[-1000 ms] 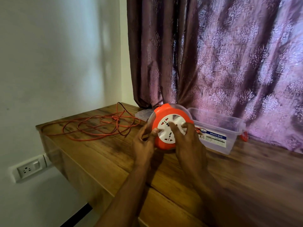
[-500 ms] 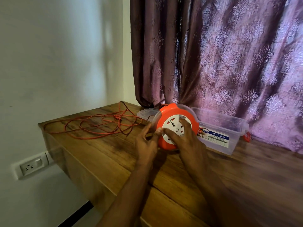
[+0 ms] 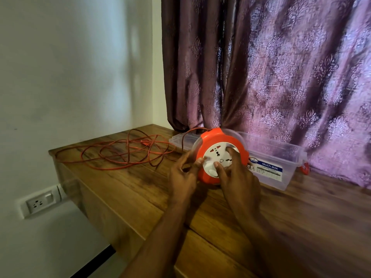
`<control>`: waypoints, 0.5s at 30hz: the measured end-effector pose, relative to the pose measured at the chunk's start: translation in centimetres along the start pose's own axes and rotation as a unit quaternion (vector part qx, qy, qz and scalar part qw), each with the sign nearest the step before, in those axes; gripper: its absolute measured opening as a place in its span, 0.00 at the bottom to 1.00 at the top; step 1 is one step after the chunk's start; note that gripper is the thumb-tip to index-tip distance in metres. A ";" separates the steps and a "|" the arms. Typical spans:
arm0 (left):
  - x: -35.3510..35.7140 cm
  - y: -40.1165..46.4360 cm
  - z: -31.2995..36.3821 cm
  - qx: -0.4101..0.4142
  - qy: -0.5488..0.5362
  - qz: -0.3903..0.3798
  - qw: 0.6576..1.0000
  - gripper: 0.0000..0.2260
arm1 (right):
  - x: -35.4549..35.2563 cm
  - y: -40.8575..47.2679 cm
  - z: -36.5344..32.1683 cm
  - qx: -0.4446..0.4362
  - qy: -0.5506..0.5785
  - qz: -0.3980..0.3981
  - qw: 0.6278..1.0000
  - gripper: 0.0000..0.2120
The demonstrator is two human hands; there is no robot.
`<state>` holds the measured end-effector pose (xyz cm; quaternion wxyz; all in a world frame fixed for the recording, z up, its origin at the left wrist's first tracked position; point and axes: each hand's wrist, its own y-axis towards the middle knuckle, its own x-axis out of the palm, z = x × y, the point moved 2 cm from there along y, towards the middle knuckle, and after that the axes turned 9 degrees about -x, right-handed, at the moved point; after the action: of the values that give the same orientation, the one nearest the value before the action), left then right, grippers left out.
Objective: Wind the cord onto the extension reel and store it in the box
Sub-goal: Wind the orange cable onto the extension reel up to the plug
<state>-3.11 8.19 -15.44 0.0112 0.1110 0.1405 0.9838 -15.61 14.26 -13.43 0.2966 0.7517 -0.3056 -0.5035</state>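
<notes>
While my left hand [image 3: 183, 173] grips the orange extension reel [image 3: 219, 155] upright, my right hand's [image 3: 236, 173] spread fingertips [image 3: 217, 166] should turn its white socket face [image 3: 217, 157] evenly; the loose cord [image 3: 120, 152] needs slack.

two bare forearms, no sleeves visible

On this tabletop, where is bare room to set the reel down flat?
Bare wood table lies near the camera, right of the right hand, in front of the clear box. Crowded: far left corner, under loose orange cord, and around the reel.
</notes>
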 end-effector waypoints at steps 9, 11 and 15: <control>-0.5 0.2 -0.2 -0.010 -0.005 0.028 1.000 0.17 | 1.1 -0.1 -0.2 -0.165 -0.090 -0.112 0.976 0.37; -0.5 0.2 -0.2 -0.014 0.007 0.025 1.000 0.18 | 1.0 -0.1 -0.1 -0.159 -0.106 -0.131 0.973 0.36; -0.2 0.1 0.0 -0.001 0.013 0.016 1.000 0.17 | 0.8 -0.1 0.4 -0.118 -0.114 -0.134 0.977 0.33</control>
<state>-2.91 8.04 -15.44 -0.0062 0.1001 0.1382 0.9853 -15.76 13.66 -14.10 0.2764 0.6834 -0.1726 -0.6532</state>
